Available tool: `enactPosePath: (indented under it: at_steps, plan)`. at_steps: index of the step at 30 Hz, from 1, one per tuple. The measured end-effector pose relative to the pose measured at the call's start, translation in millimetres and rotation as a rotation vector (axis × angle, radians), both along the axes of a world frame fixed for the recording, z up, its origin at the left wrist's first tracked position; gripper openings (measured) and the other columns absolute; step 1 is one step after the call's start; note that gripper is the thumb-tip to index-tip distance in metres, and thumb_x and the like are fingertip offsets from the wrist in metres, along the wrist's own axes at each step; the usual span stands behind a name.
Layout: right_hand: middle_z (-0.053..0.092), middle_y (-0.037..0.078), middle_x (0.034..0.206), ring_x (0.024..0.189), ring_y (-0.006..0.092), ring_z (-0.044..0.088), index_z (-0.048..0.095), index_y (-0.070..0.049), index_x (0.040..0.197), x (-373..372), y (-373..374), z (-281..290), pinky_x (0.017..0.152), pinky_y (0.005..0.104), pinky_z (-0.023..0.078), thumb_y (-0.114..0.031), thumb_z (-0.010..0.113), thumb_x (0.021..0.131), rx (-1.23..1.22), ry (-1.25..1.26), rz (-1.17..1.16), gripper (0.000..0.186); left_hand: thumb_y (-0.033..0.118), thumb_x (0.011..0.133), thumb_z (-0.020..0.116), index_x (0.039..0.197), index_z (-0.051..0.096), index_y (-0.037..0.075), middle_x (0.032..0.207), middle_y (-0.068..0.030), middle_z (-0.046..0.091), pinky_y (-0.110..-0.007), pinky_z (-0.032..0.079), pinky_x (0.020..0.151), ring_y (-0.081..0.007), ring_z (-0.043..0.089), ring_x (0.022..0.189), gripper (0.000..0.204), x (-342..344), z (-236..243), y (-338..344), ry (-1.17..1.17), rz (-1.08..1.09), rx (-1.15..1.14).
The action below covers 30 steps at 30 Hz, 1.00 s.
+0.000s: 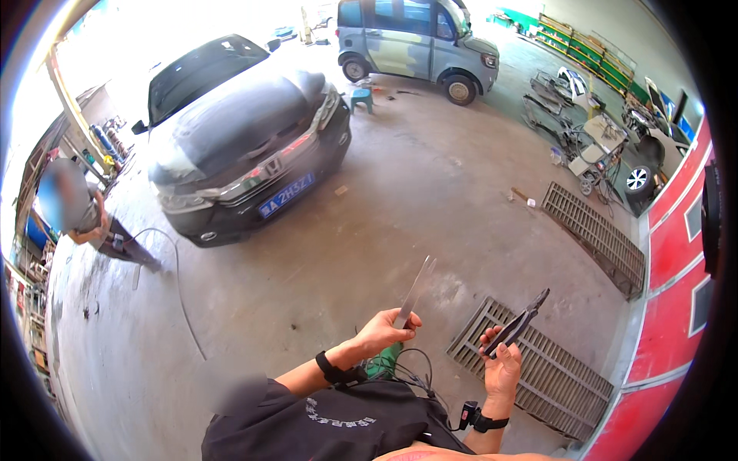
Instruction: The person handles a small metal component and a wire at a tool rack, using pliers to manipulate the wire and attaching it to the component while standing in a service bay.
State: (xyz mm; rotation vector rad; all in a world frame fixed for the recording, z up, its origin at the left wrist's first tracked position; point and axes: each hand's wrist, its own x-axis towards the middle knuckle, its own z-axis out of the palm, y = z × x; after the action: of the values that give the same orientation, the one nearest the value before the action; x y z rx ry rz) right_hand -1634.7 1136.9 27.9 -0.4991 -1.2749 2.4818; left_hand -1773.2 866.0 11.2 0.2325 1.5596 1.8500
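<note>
At far left, a co-worker (92,219) is standing near a dark sedan (238,138). The left hand (380,330) is pinching a slim two-pronged metal tool (412,298), its prongs pointing away from the body, while the right hand (501,369) is gripping dark-handled pliers (516,327), seen against a slatted floor grate (561,382).
</note>
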Motion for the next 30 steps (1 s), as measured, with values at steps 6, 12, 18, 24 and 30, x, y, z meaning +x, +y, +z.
enactPosePath:
  at_steps: [6, 12, 18, 24, 30]
  plan:
    - [0.063, 0.013, 0.116, 0.106, 0.0259, 0.063, 0.053, 0.004, 0.128, -119.2, 96.1, -27.5, 0.085, 0.0344, 0.050, -0.025, 0.079, 0.082, 0.056, -0.024, -0.074, 0.060, 0.003, 0.089, 0.066, 0.108, 0.068, 0.005, 0.096, 0.0031, 0.060, -0.026, 0.046, 0.085, -0.0068, 0.054, 0.092, 0.019, -159.1, -11.8, 111.0, 0.053, -0.116, -0.007]
    - [0.063, 0.012, 0.119, 0.108, 0.0239, 0.063, 0.054, 0.002, 0.131, -219.6, 175.6, -8.0, 0.084, 0.0331, 0.052, -0.027, 0.078, 0.085, 0.050, -0.098, -0.159, 0.059, 0.001, 0.089, 0.061, 0.104, 0.066, 0.004, 0.097, 0.0028, 0.060, -0.026, 0.045, 0.086, -0.0071, 0.053, 0.091, 0.017, -287.1, 8.0, 209.3, 0.155, -0.234, 0.033]
    - [0.063, 0.007, 0.124, 0.110, 0.0204, 0.062, 0.054, -0.002, 0.133, -325.6, 246.4, -25.6, 0.086, 0.0317, 0.050, -0.023, 0.074, 0.089, 0.046, -0.120, -0.219, 0.053, -0.004, 0.082, 0.059, 0.097, 0.063, 0.006, 0.092, 0.0042, 0.056, -0.024, 0.042, 0.066, -0.0057, 0.050, 0.080, 0.019, -403.6, -6.6, 288.1, 0.118, -0.281, 0.121]
    - [0.064, 0.006, 0.123, 0.110, 0.0189, 0.063, 0.055, -0.002, 0.133, -468.5, 347.3, -56.9, 0.087, 0.0302, 0.050, -0.025, 0.073, 0.090, 0.008, -0.110, -0.193, 0.052, -0.003, 0.084, 0.062, 0.094, 0.065, 0.004, 0.091, 0.0027, 0.059, -0.027, 0.045, 0.085, -0.0083, 0.053, 0.088, 0.013, -532.0, -1.5, 371.7, 0.158, -0.213, 0.046]
    - [0.065, 0.009, 0.122, 0.109, 0.0198, 0.064, 0.054, 0.000, 0.133, -619.3, 432.3, -22.0, 0.087, 0.0299, 0.052, -0.026, 0.074, 0.089, 0.087, -0.112, -0.151, 0.055, -0.003, 0.084, 0.064, 0.091, 0.064, 0.006, 0.089, 0.0028, 0.059, -0.027, 0.045, 0.082, -0.0085, 0.053, 0.087, 0.011, -650.6, 17.5, 444.4, 0.106, -0.109, -0.006]
